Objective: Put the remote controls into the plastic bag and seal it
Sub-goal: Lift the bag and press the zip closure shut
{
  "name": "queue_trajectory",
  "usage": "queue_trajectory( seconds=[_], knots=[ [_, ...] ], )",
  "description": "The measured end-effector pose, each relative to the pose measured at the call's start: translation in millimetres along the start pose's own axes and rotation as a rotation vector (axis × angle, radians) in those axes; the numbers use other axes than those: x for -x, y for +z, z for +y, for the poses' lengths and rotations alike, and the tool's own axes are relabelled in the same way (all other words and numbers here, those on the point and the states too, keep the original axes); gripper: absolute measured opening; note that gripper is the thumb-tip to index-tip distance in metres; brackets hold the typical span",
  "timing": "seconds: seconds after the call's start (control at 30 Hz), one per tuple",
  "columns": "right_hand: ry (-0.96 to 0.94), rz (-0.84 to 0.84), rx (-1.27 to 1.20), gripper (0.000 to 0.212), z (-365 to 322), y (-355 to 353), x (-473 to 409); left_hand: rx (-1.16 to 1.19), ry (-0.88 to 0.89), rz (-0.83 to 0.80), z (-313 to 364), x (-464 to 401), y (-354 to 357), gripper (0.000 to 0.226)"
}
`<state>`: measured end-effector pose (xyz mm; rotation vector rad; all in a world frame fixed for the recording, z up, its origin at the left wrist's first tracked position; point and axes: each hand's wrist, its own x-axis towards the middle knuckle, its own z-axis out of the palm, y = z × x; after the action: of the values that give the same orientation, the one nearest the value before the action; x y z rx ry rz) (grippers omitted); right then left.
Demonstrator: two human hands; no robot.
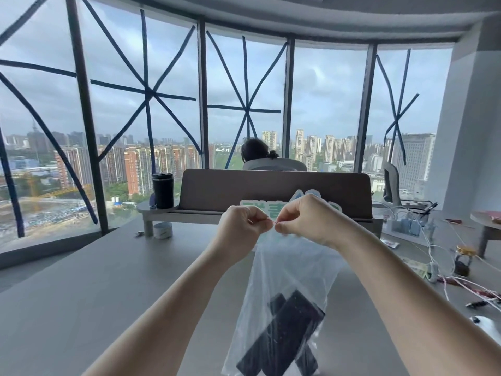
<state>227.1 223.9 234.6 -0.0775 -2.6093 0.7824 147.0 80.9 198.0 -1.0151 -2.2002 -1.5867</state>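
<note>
A clear plastic bag hangs upright in front of me above the grey table. Black remote controls lie crossed at its bottom, one long and wide, the others partly hidden behind it. My left hand and my right hand are both raised and pinch the bag's top edge, fingertips almost touching at a thin red seal strip. The top edge is mostly hidden by my fingers.
A brown desk divider stands behind the hands, with a black tumbler on a shelf and a tape roll below. Cables, a jar and small items crowd the right side. A person sits beyond the divider by the windows.
</note>
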Motion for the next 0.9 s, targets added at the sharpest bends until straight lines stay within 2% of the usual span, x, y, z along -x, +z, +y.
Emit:
queue_trajectory(
  seconds=[0.2, 0.53, 0.67, 0.9],
  knots=[
    [0.034, -0.103, -0.012, 0.011, -3.3, -8.6, -3.8, 0.001, 0.018, -0.017, 6.2, -0.3, -2.8, 0.007],
    [-0.003, 0.075, 0.012, 0.007, -11.1, 0.7, 0.6, -0.012, -0.006, 0.010, 6.0, -3.8, -9.7, 0.013],
    [0.010, 0.143, -0.029, 0.005, -9.6, 7.6, -1.6, -0.036, 0.010, 0.076, 2.2, -4.1, -4.3, 0.013],
    [0.029, 0.180, 0.065, 0.017, 8.7, 16.2, 4.8, -0.064, -0.005, 0.224, -8.1, -1.5, -6.1, 0.011]
  ],
)
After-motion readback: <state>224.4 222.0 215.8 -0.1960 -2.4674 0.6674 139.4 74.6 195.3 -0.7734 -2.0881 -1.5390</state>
